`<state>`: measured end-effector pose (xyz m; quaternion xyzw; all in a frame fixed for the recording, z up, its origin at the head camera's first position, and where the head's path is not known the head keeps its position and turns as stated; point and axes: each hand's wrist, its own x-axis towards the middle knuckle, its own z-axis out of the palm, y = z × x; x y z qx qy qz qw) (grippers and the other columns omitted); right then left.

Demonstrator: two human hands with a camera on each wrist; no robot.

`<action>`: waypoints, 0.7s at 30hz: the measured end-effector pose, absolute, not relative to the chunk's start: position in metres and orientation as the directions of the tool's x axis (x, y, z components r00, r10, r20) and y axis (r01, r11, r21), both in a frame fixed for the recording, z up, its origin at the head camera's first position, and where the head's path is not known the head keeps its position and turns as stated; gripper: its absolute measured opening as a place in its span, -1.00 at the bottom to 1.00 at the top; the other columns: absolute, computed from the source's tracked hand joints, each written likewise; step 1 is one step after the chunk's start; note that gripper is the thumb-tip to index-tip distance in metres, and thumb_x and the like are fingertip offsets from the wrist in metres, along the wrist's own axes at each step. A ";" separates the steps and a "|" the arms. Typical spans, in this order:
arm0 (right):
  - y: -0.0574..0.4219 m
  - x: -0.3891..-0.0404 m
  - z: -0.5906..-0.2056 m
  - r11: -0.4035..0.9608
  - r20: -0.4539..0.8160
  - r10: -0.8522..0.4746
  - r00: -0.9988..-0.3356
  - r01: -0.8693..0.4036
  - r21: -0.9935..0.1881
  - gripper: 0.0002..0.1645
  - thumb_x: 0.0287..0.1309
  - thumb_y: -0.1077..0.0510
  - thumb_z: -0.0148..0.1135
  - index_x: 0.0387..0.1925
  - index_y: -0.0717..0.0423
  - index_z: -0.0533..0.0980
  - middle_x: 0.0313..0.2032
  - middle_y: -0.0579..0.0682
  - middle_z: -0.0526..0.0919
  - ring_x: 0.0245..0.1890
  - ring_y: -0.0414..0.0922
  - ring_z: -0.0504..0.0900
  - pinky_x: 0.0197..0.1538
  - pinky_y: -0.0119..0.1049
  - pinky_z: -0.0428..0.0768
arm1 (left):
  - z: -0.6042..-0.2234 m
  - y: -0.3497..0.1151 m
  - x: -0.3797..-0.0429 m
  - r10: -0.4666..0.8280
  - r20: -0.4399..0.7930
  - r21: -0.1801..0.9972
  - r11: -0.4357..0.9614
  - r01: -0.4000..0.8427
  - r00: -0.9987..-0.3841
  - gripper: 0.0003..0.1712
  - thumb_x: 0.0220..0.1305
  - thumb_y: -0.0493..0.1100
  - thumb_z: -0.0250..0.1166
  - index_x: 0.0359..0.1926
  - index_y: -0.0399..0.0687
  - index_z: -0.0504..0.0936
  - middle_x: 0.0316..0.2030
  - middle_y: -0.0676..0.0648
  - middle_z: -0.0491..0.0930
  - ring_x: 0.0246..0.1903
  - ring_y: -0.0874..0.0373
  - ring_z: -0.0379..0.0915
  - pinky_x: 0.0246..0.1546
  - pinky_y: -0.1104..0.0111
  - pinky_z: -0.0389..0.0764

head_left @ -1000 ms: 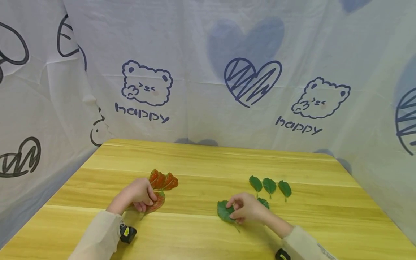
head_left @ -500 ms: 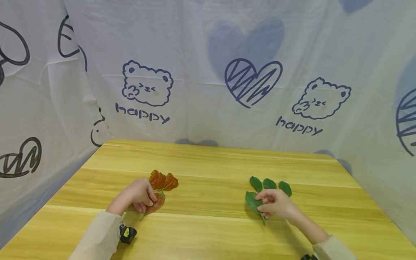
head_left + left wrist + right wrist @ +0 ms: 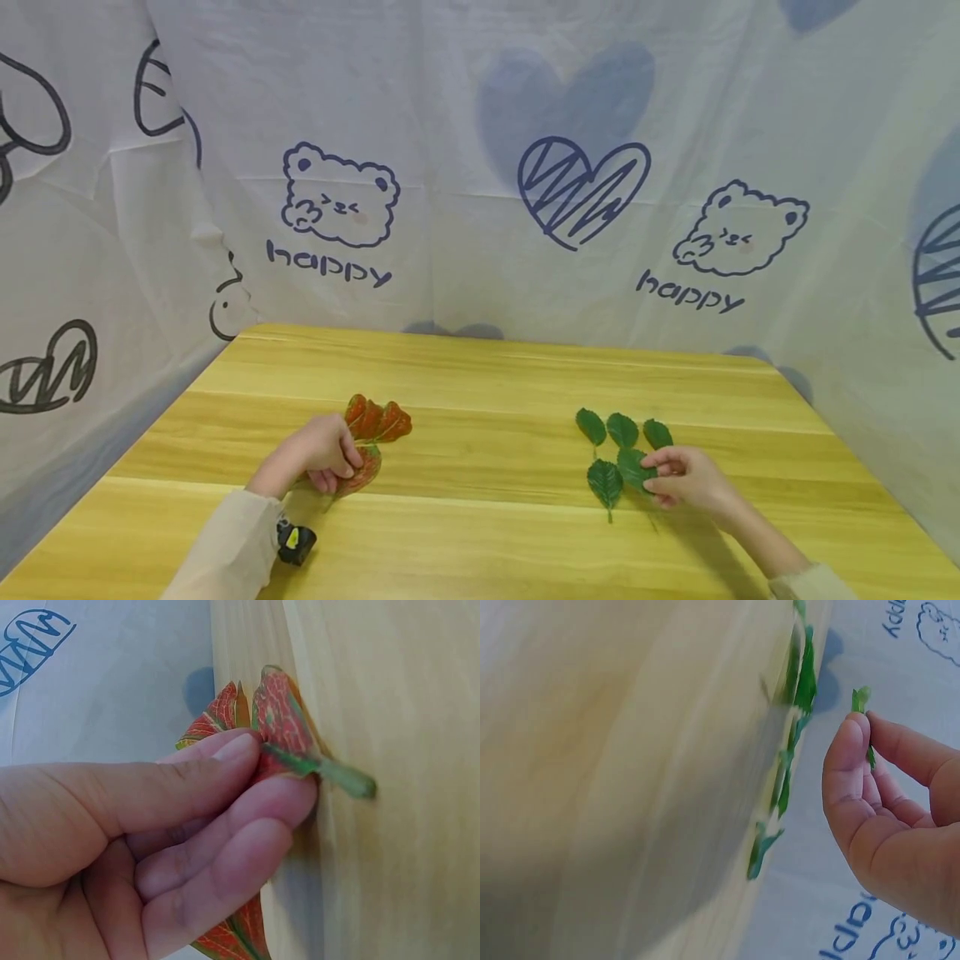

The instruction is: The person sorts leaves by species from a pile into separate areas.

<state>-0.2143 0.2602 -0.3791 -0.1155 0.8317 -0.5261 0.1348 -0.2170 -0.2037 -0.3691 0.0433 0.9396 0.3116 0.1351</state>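
Note:
My left hand (image 3: 321, 454) pinches a red leaf (image 3: 362, 471) with green edging between thumb and fingers, low over the table. In the left wrist view its green stem (image 3: 349, 780) sticks out past the fingertips. Beyond this hand lies a cluster of red leaves (image 3: 378, 421), partly covered by it in the left wrist view. On the right, my right hand (image 3: 686, 477) pinches a green leaf (image 3: 632, 468) by its edge. The right wrist view shows that leaf (image 3: 862, 697) held apart from the table, nearly edge-on. Another green leaf (image 3: 604, 483) lies just left of it.
Three green leaves (image 3: 622, 430) form a row behind the held one. Everything lies on a yellow wood-grain table (image 3: 465, 542). A white printed cloth (image 3: 450, 250) hangs along its back and sides. My left wrist wears a black device (image 3: 296, 543).
My right hand has carried its green leaf rightward, past the front green leaf, which now shows fully. The left hand stays in place with its red leaf.

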 end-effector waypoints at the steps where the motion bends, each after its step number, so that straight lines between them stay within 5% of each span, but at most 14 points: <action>1: 0.263 -0.214 -0.380 0.419 -0.104 -0.339 -0.935 -0.051 -0.907 -0.59 0.01 0.39 0.17 -0.13 0.62 0.32 -0.49 0.03 0.43 -0.54 -0.07 0.56 -0.44 -0.28 0.57 | -0.369 -0.204 -0.217 0.167 -0.227 0.597 0.802 -0.001 -0.960 -0.87 -0.03 -0.52 0.26 -0.50 -0.27 0.66 -0.71 -0.11 0.53 -0.77 0.10 0.47 -0.73 0.33 0.51; 21: 0.275 -0.216 -0.395 0.462 -0.214 -0.402 -0.890 0.004 -0.887 -0.64 0.03 0.38 0.16 -0.17 0.59 0.33 -0.54 0.00 0.37 -0.55 -0.11 0.49 -0.48 -0.32 0.54 | -0.370 -0.204 -0.218 0.172 -0.224 0.596 0.803 0.005 -0.959 -0.87 -0.02 -0.52 0.25 -0.51 -0.28 0.64 -0.69 -0.11 0.53 -0.76 0.09 0.48 -0.73 0.32 0.52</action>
